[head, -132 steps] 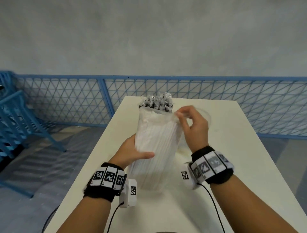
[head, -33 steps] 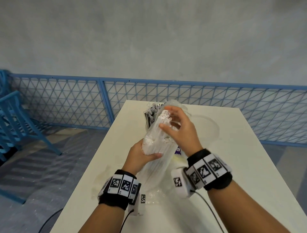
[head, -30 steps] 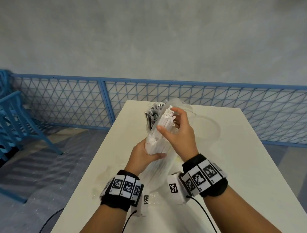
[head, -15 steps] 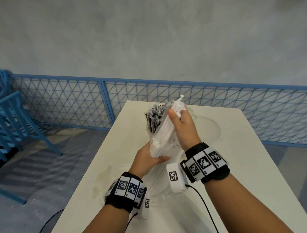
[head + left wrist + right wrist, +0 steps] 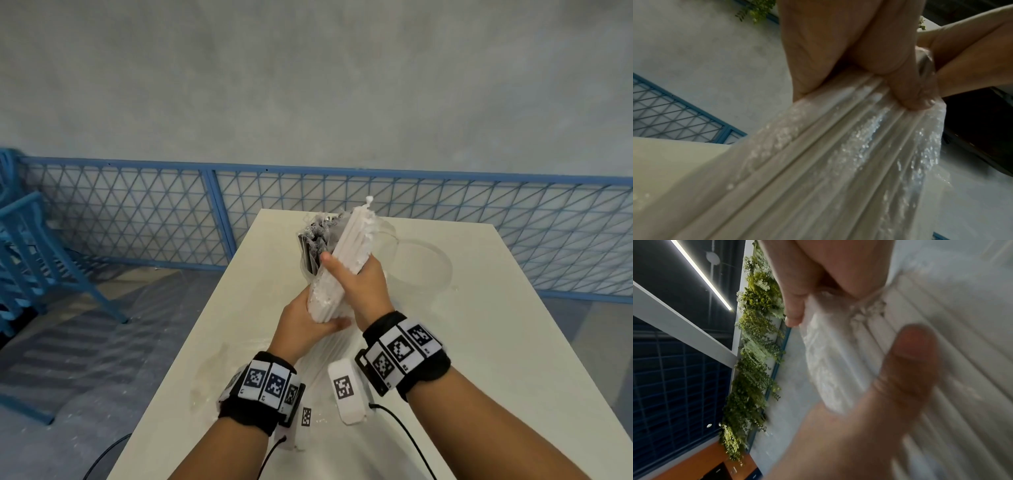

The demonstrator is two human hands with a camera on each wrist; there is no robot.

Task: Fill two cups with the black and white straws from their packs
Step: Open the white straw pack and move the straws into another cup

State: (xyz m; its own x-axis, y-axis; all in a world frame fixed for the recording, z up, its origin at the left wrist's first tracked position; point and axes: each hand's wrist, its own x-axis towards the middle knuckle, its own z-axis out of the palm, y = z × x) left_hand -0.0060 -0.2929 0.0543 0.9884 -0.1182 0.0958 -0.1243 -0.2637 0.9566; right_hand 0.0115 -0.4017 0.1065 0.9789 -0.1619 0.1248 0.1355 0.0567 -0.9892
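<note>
Right hand (image 5: 359, 284) grips white straws (image 5: 349, 246), tilted toward 1 o'clock; left hand (image 5: 305, 322) grips pack (image 5: 322, 346) below, above tabletop (image 5: 513, 342).

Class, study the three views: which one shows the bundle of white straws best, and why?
The head view: it shows the whole white straw bundle, gripped by the right hand above and the left hand below. The left wrist view shows only straws inside the clear pack; the right wrist view is close and blurred.
</note>
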